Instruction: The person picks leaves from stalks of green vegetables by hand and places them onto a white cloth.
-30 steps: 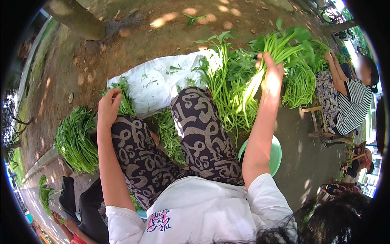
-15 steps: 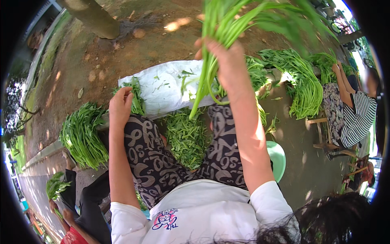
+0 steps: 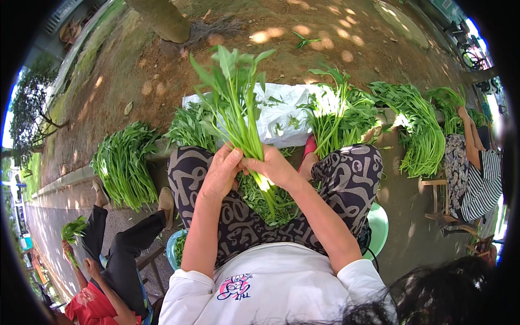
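My left hand [image 3: 224, 165] and my right hand [image 3: 269, 169] close round one bunch of long leafy green stems [image 3: 244, 119], held upright and tilted between my knees, leaves up and pale stems pointing down. Beneath it lies a heap of loose chopped greens [image 3: 253, 192]. A white sheet [image 3: 285, 124] with scraps of leaf lies beyond, flanked by piles of greens at left [image 3: 187, 124] and right [image 3: 352, 114].
More bundles lie at left [image 3: 122, 165] and right [image 3: 411, 127]. A mint basin [image 3: 379, 222] and light-blue tub [image 3: 176, 242] flank my legs. People sit working at lower left [image 3: 95, 303] and right [image 3: 482, 176]. A tree trunk [image 3: 162, 16] stands on the dirt.
My right hand has brought the bunch from the upper right down to the middle. My left hand has moved inward from beside my left knee and taken hold of it too.
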Motion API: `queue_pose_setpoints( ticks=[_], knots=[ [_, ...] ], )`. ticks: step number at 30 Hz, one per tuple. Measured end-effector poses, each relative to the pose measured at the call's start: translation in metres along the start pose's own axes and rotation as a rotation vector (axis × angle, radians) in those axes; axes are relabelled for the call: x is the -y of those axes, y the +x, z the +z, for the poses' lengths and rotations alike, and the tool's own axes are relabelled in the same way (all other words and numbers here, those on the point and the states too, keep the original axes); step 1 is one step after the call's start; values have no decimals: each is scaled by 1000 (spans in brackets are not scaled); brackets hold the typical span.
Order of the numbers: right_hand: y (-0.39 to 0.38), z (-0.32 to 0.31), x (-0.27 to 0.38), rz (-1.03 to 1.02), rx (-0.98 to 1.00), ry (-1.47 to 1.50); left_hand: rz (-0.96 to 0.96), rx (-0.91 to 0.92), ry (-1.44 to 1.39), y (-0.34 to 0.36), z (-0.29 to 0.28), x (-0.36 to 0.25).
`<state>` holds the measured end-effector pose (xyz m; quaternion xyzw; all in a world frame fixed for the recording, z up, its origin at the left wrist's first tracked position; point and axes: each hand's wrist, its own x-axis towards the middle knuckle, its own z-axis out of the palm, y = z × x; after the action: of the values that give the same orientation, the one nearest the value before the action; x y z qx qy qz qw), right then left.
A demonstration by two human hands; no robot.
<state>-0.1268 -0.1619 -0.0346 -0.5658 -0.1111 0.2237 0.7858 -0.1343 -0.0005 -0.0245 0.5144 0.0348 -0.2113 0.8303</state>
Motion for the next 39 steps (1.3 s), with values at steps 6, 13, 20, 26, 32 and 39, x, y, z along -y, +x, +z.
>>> queue_pose_setpoints(
  ticks=[6, 13, 20, 26, 32, 39],
  knots=[
    [-9, -2, -22, -13, 102, -214, -57, 15, -116, 7, 5, 7],
    [-15, 1, -2, -89, -107, -634, -10, -119, -163, 12, 4, 5],
    [-21, 6, 8, 60, -196, -823, -18, -138, -182, 13, -3, 6],
    [-18, 1, -10, -262, -379, -795, -20, -229, -198, 11, -2, 4],
    [-15, -14, -5, 63, -283, -108, -27, -278, -194, 12, -6, 3],
    [-16, -33, 19, 5, -404, 234, -11, -308, -195, 10, -8, 0]
  ],
)
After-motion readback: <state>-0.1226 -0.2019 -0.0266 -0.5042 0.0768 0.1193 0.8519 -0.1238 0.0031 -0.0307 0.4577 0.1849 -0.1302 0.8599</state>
